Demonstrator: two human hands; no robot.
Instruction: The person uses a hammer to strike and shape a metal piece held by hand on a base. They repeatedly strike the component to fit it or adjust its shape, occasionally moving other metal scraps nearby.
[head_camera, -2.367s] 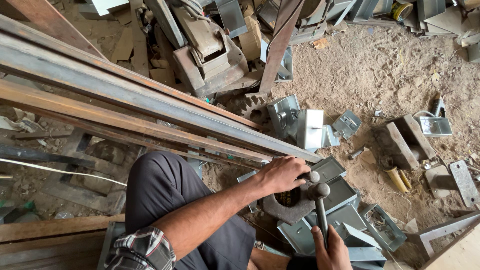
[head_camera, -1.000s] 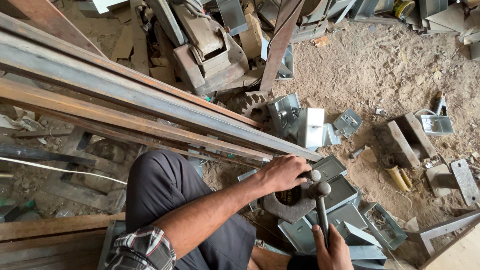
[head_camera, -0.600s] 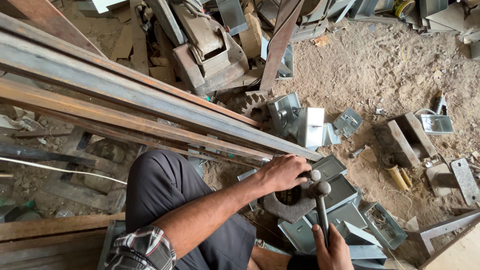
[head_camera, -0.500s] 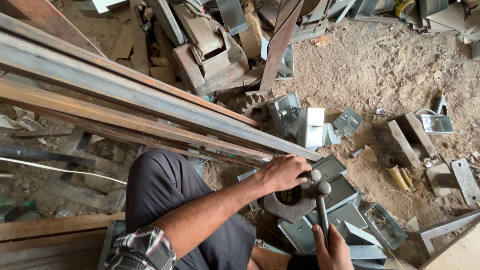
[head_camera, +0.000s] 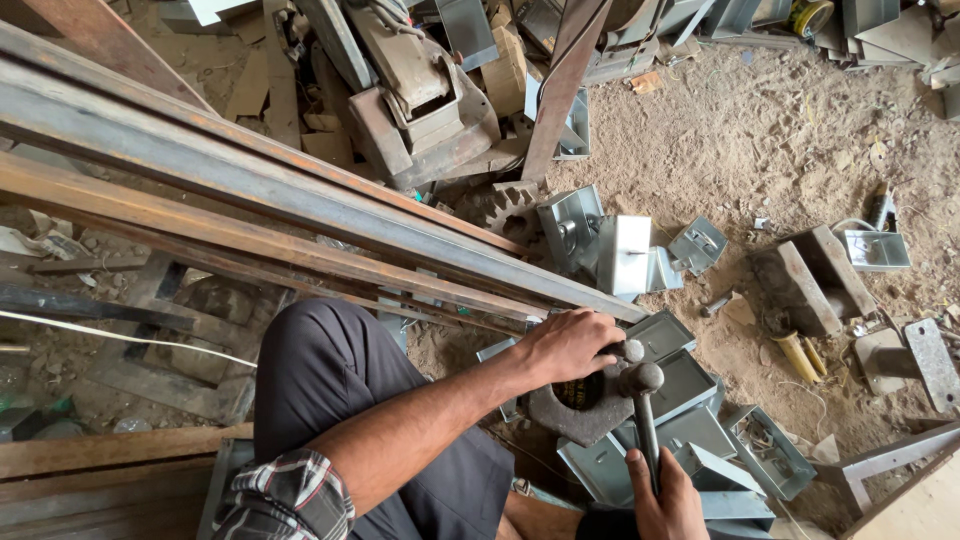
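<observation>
Almost nothing has changed since the earlier pictures: both hands, the hammer and the metal pieces sit in the same spots at the lower right of the frame. The right hand (head_camera: 665, 500) has its fingers wrapped tight around the bottom of the one hammer (head_camera: 645, 415). The hammer's long handle runs almost straight up and down in the picture, with its round head pointing toward the top, just beside the left hand. The left hand (head_camera: 568, 345) is curled over the top of one thick, dark metal ring block (head_camera: 580, 410) with a hole in it; whether it grips something small there I cannot tell. The block rests on a pile of grey sheet-metal boxes (head_camera: 700, 435); I count about five there, and about four more lie on the sandy floor (head_camera: 760, 140) above, toward the middle of the frame. Several long rusty steel beams (head_camera: 300, 215) slant from upper left to the middle.
</observation>
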